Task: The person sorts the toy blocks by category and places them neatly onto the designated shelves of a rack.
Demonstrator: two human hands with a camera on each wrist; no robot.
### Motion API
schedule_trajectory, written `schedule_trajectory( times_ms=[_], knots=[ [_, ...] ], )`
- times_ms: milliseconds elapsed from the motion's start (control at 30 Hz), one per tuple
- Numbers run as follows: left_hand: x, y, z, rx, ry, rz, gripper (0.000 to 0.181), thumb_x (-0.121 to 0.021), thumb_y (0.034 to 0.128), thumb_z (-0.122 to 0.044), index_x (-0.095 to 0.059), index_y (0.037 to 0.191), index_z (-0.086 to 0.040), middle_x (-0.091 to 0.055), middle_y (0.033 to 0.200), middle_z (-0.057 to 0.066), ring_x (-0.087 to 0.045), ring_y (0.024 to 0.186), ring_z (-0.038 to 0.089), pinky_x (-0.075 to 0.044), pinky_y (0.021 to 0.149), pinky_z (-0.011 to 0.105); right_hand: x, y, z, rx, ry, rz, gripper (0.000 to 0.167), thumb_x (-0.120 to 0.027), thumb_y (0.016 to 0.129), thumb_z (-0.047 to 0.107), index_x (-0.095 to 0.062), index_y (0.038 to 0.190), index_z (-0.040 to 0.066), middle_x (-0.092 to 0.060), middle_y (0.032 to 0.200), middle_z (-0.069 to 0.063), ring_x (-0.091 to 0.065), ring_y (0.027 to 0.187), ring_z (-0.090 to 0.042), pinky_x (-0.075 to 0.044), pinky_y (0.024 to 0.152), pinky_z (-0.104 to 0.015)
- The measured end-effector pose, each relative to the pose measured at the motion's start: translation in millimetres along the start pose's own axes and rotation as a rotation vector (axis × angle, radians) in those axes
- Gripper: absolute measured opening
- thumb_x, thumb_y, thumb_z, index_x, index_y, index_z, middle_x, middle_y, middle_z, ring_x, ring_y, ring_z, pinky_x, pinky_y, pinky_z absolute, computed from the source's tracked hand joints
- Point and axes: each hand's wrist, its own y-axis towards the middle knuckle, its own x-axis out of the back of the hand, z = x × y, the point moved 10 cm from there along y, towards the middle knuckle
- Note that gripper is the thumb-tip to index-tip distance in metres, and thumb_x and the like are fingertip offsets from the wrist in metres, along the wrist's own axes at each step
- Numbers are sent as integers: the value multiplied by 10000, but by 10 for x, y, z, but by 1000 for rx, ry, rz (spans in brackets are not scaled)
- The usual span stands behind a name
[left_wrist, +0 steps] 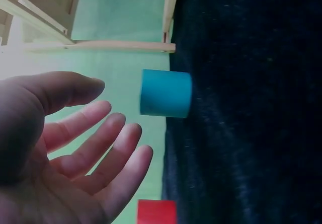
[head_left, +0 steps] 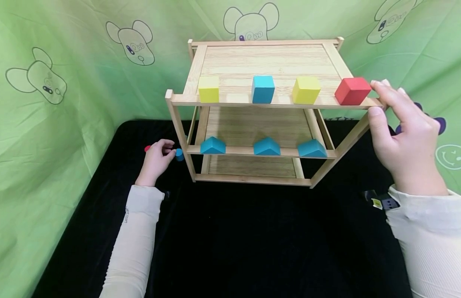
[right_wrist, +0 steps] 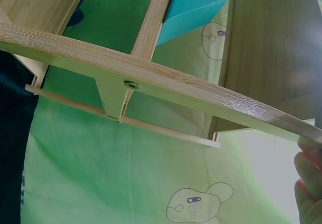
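Note:
My left hand (head_left: 157, 160) hovers with loosely bent fingers beside a blue cylinder (left_wrist: 166, 93) on the black cloth. In the left wrist view a gap separates the fingertips from it. A red block (left_wrist: 157, 212), only partly visible, lies near that hand. At the top right front corner of a wooden shelf rack (head_left: 253, 101), my right hand (head_left: 411, 132) grips the frame between thumb and fingers. Its fingertips come close to a red cube (head_left: 352, 91). In the right wrist view just a few fingers (right_wrist: 309, 176) show at the edge.
Along the rack's top front edge stand yellow cubes (head_left: 209, 90) and a blue cube (head_left: 263, 89). Blue triangular prisms (head_left: 267, 147) sit along the middle tier's front rail. Black cloth (head_left: 253, 240) covers the table; a green printed curtain (head_left: 78, 37) hangs behind.

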Motion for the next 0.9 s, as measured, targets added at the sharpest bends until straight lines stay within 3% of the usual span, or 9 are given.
schedule_trajectory(
  times_ms=[400, 900],
  knots=[
    [-200, 36, 211, 107, -93, 134, 430, -622, 1006, -120, -519, 1391, 41, -533, 1388, 247, -536, 1271, 391, -466, 1063, 497, 0, -1, 3, -3, 1, -6, 398, -595, 965, 327, -718, 1270, 102, -706, 1217, -143, -589, 1254, -68, -380, 1153, -345],
    [-255, 35, 231, 119, -113, 154, 440, -646, 974, -39, -518, 1389, 29, -527, 1390, 238, -529, 1281, 400, -452, 1086, 491, -2, -2, -1, -5, 12, -18, 392, -603, 960, 325, -727, 1252, 95, -703, 1233, -111, -595, 1240, -52, -390, 1147, -346]
  ],
)
